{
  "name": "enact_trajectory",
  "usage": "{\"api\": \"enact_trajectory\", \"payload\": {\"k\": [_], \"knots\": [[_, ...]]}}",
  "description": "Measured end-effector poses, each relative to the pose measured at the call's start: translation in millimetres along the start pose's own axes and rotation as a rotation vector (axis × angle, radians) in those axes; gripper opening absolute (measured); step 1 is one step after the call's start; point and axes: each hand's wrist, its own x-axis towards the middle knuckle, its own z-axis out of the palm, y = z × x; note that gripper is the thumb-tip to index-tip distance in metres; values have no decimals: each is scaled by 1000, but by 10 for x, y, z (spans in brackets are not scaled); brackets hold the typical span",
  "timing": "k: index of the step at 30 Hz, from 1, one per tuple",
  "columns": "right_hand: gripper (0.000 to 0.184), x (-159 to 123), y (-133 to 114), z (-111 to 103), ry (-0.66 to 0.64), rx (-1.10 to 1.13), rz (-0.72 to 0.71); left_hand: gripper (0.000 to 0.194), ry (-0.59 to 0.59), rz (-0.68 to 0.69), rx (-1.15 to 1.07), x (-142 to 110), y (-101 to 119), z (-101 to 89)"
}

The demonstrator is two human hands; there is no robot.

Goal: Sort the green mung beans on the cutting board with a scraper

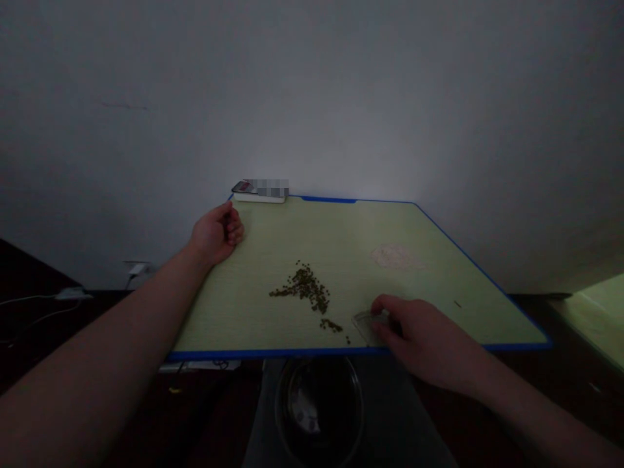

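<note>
- Head view, the only one I have: a pale green worktop (273, 355) with a blue edge sits in front of me, and the light is dim.
- My left hand (217, 234) rests at the worktop's left edge, towards the far corner. Its fingers are curled loosely inward and I see nothing in them, though the curl hides the palm.
- My right hand (422, 335) is at the near edge, right of centre. Its fingers wrap over a clear plastic dish (364, 327) and it looks clenched on it, but I can't make out the dish's full shape.
- The dish looks light and smooth, and probably stiff but slippery. I'd hold it by the rim, where the right hand already is.
- Small green beans (303, 287) lie in a loose, scattered heap mid-worktop, with a smaller cluster (331, 325) just left of the dish. They'd roll and scatter easily, so pinching them singly would be fiddly.
- A pale powdery patch (394, 257) marks the worktop right of the heap.
- A white digital scale (258, 192), partly blurred, sits at the far-left corner.
- Below the near edge sits a round glass bowl (319, 409).
</note>
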Motion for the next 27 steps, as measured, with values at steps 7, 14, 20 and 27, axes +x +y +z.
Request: {"api": "enact_trajectory", "payload": {"k": [7, 14, 20, 27], "knots": [[19, 82, -225, 110, 33, -27, -54, 25, -26, 12, -5, -5, -2, -14], [18, 250, -130, -87, -23, -23, -131, 25, -1, 6, 1, -14, 9, 18], [19, 428, -246, -122, -58, -45, -237, 25, -3, 5, -8, -16, 11, 18], [14, 543, -403, -76, -88, -68, -362, 27, -9, -1, -5, -19, 10, 11]]}}
